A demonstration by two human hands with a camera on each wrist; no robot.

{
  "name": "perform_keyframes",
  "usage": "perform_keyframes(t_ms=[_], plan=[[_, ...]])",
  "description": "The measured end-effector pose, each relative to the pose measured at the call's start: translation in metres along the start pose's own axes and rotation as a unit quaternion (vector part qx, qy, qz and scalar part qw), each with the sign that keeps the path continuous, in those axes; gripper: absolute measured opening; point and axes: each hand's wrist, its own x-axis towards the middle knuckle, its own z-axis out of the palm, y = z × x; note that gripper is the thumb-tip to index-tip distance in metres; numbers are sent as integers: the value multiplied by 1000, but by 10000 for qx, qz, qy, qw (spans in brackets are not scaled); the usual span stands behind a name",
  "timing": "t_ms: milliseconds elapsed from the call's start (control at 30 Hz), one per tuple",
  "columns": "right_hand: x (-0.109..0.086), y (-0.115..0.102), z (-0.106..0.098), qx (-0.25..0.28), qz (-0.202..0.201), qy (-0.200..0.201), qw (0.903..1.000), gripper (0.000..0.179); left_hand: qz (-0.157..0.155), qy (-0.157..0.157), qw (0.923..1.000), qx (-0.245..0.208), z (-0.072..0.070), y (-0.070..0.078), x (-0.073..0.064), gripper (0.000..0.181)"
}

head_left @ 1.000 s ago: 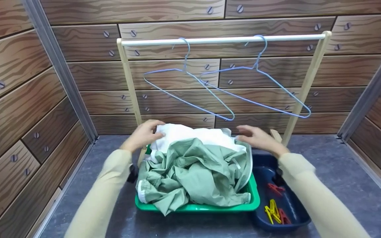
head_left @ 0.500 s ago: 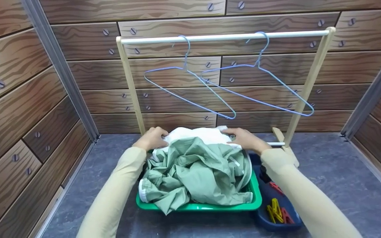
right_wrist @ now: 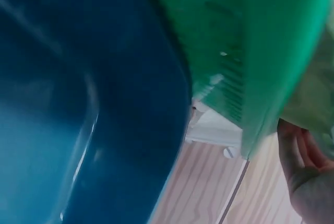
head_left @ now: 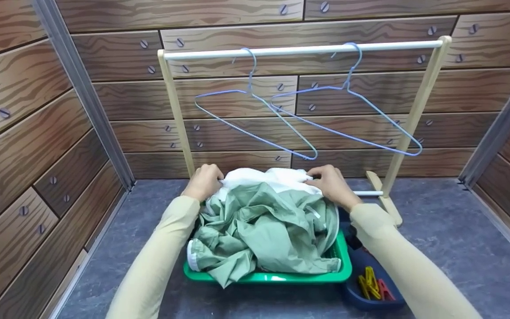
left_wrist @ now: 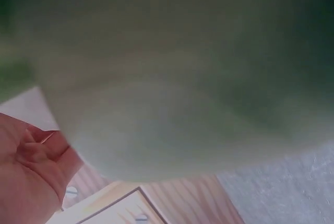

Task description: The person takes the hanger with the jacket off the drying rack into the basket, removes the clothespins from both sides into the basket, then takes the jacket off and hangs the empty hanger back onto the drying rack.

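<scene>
A white cloth garment (head_left: pixel 255 176) lies bunched at the back of the green basket (head_left: pixel 281 278), under a crumpled sage-green garment (head_left: pixel 272 235). At its left end, my left hand (head_left: pixel 202 182) pinches the white garment with curled fingers. My right hand (head_left: pixel 332 185) grips the opposite end between thumb and fingers. Blurred cloth (left_wrist: pixel 156 104) covers most of the left wrist view, with part of the left hand (left_wrist: pixel 31 166) at the edge. In the right wrist view, the right hand (right_wrist: pixel 308 177) shows beyond the basket wall (right_wrist: pixel 276 51).
Behind the basket stands a rack with a white rail (head_left: pixel 299 51). Two blue wire hangers, a left one (head_left: pixel 255 141) and a right one (head_left: pixel 348 133), hang from it. A dark blue tub (head_left: pixel 370 305) with yellow clothespins (head_left: pixel 369 283) and a red clothespin (head_left: pixel 385 290) sits right of the basket.
Both hands came inward from beside the basket onto the ends of the white garment. Their fingers have since closed on it, and the white cloth has bunched up slightly between them.
</scene>
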Motion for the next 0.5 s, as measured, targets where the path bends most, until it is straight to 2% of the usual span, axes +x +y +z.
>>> perform_keyframes(t_ms=[100, 167, 300, 367, 500], plan=[[-7, -4, -2, 768, 95, -42, 9970, 16, 139, 233, 9992, -297, -2, -4, -5, 24], [-12, -8, -4, 1228, 7, -92, 9924, 18, 182, 383, 9971, -628, -7, -6, -10, 17], [-25, -17, -13, 1991, -290, -269, 9792, 18, 206, 476, 9875, -1489, -22, -8, -20, 9], [-34, -26, -20, 2136, -425, -404, 9752, 19, 242, 359, 9774, -2071, -31, -9, -27, 7], [-54, -32, -32, 2359, -782, -842, 9650, 21, 421, -193, 9476, -3161, -50, -2, -52, 9]])
